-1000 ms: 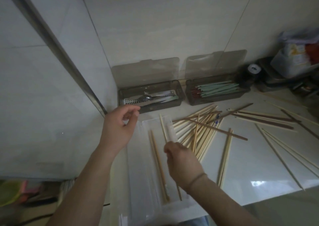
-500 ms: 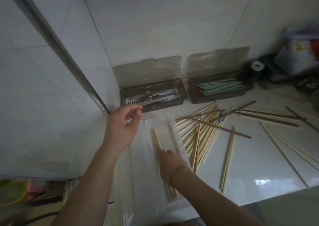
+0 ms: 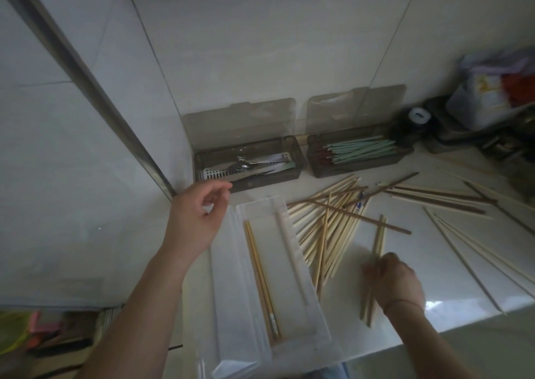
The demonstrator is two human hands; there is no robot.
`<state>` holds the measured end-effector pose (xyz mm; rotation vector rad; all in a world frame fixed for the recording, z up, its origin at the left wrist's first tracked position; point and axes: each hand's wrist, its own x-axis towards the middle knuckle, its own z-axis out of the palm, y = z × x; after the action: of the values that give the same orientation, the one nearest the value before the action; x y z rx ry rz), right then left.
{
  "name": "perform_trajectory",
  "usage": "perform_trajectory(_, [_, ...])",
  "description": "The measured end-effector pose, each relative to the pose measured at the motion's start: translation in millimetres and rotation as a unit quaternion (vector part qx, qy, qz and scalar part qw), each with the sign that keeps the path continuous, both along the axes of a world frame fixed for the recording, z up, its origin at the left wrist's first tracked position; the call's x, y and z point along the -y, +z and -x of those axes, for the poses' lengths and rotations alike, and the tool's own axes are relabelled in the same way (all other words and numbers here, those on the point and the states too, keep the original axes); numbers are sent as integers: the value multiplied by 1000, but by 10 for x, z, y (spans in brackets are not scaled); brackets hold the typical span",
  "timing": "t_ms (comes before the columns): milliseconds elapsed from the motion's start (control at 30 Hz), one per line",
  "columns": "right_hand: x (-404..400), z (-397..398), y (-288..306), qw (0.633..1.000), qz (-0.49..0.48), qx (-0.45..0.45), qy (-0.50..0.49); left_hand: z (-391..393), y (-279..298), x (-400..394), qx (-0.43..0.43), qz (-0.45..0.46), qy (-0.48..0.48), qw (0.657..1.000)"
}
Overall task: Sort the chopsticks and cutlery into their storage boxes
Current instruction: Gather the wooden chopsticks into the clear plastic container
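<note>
Head view looks down on a pale pair of bamboo chopsticks (image 3: 376, 265) lying on the glossy white counter (image 3: 451, 265), right of the heap; the right hand (image 3: 398, 280) curls its fingers around the pair near its middle. Just left, a loose heap of light wooden chopsticks (image 3: 327, 228) fans out, crossed by a dark brown chopstick (image 3: 362, 217). Beside the heap sits a clear plastic storage box (image 3: 315, 300), holding one yellowish pair of chopsticks (image 3: 260, 277) and a white paper-wrapped pair (image 3: 289, 251). The left hand (image 3: 194, 219) hovers at the box's far left corner, fingers loosely curled, holding nothing. Against the tiled wall stand two smoky brown boxes with lids up: one with metal cutlery (image 3: 249, 167), one with mint-green chopsticks (image 3: 362, 151).
</note>
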<state>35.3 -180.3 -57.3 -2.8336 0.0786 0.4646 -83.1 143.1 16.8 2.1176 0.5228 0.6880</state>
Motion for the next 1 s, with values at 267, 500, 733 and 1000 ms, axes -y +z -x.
perform_trajectory(267, [-117, 101, 82, 997, 20, -61, 28, -10, -17, -4, -12, 4, -1, 1000])
perform_trajectory(500, [-143, 118, 413, 970, -106, -197, 98, -1, -27, -11, -7, -1, 0, 1000])
perform_trajectory(733, [-155, 203, 995, 933, -146, -278, 176, -13, -21, -17, -8, -4, 4, 1000])
perform_trajectory(1000, [-580, 207, 1256, 877, -412, -215, 123, -13, -17, -8, -8, -4, 4, 1000])
